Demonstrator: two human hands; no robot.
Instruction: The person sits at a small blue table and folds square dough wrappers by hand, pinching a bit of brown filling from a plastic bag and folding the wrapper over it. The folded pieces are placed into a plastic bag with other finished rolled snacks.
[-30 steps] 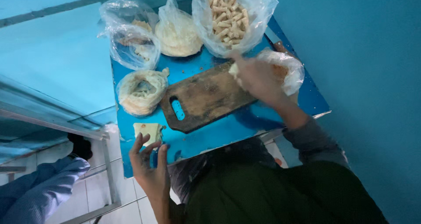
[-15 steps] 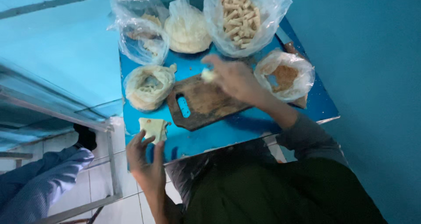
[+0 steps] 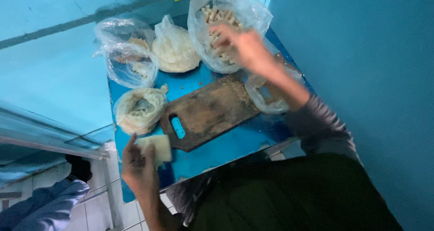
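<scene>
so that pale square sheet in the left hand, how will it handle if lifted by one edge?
Probably floppy: the pale square sheet looks thin and lies draped over the left hand, needing support underneath. Likely very light, since the fingers hold it without clamping. It may tear or crease easily if pinched, though blur hides its true thickness.

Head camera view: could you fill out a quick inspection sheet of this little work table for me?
Surface: small blue table, crumbs.
Job's things: wooden cutting board; pale square sheet; bag of small rolls.
Clutter: three more plastic bags, one rolled open.
Hands: left hand holds the sheet; right hand at the roll bag's mouth, blurred.
Cables: nothing seen.
Surroundings: blue walls, tiled floor, someone's trouser leg lower left.
</scene>
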